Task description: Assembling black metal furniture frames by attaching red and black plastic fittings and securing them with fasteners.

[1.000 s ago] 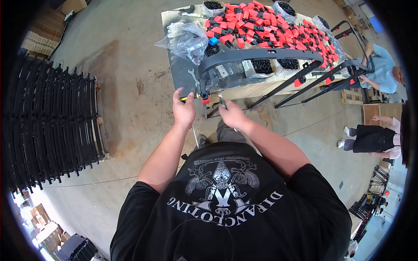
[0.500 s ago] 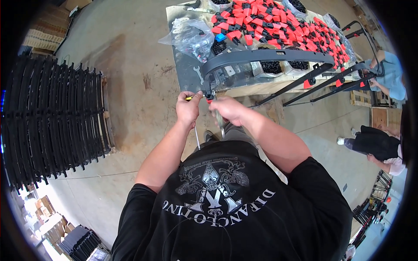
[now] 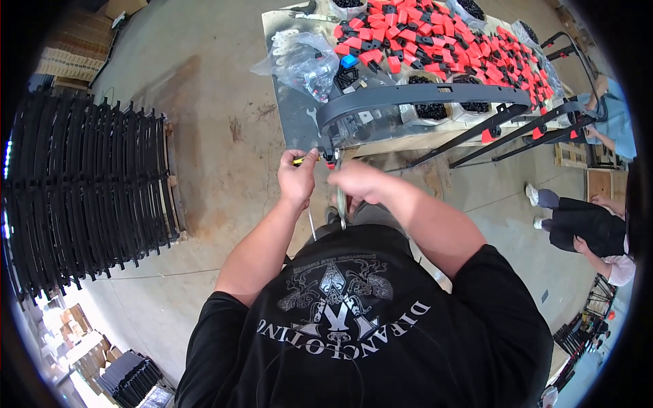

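While blurred, right hand (image 3: 357, 182) seemingly beside clenched left hand (image 3: 298, 178).

two hands (image 3: 299, 178), one curved black bar (image 3: 422, 96), two clear bags (image 3: 299, 62)

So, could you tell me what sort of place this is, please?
Most likely a factory assembly floor: a workbench heaped with red and black parts, a stack of curved black frames on a pallet, and bare concrete floor.

Red and black clips (image 3: 442, 41), dark grey curved bar (image 3: 422, 95), blk stacked frames (image 3: 88, 190), grey floor (image 3: 218, 88)
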The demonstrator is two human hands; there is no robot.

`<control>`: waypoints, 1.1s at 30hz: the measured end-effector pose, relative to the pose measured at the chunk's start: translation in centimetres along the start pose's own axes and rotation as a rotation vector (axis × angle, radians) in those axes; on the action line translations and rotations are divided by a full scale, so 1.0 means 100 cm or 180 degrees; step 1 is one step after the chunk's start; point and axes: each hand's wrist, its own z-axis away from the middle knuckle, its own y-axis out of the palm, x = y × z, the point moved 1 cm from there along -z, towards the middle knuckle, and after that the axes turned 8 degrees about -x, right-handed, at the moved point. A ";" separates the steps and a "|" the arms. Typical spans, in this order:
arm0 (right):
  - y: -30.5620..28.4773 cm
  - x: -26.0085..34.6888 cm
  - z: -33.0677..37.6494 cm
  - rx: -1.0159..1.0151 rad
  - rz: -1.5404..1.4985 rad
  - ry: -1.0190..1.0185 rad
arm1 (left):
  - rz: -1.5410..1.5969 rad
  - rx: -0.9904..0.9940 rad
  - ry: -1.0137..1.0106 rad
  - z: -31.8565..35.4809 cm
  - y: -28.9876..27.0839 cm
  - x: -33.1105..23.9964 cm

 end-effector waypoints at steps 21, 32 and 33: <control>-0.013 -0.007 0.007 0.0020 -0.0398 -0.0254 | 0.0225 0.0137 -0.0025 0.011 0.004 -0.008; -0.010 -0.069 -0.068 -0.1813 0.2264 -0.1583 | 0.0191 0.0286 -0.0183 0.013 0.018 -0.019; 0.003 -0.049 -0.052 -0.2030 0.2376 -0.1188 | 0.0206 0.0171 -0.0190 0.011 0.005 -0.010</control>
